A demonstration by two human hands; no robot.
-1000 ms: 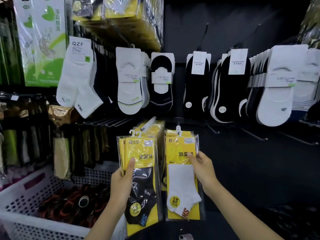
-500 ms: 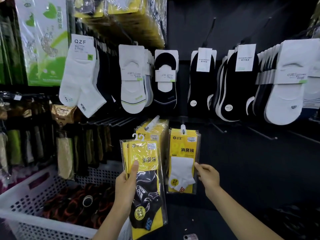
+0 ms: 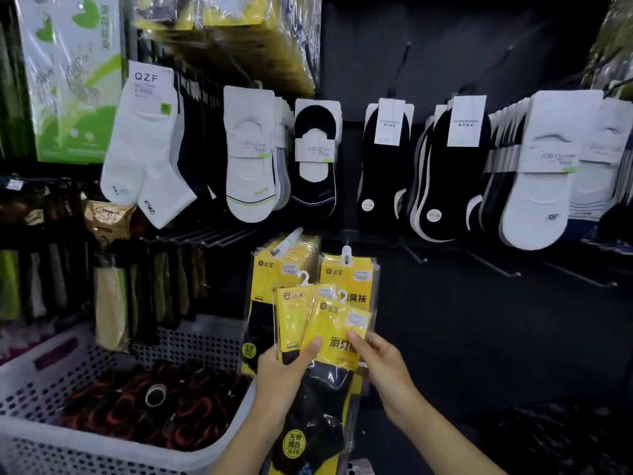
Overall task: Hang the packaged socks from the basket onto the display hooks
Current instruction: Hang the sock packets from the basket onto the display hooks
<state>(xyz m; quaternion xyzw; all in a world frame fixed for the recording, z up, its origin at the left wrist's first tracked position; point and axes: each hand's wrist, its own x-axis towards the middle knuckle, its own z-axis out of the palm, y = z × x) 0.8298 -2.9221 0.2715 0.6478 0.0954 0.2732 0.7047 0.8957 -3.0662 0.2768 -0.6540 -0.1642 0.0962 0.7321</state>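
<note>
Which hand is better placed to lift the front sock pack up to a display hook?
Right. The right hand holds the tilted front sock pack, while the left hand grips the other packs behind it.

Two yellow, clear-wrapped sock packs (image 3: 337, 332) holding black socks fan out, tilted, before hung packs (image 3: 349, 275) on display hooks (image 3: 346, 252), right of the white basket (image 3: 102, 437).

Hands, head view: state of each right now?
Left hand: gripping the fanned yellow sock packs.
Right hand: pinching the front pack of that fan.
</note>
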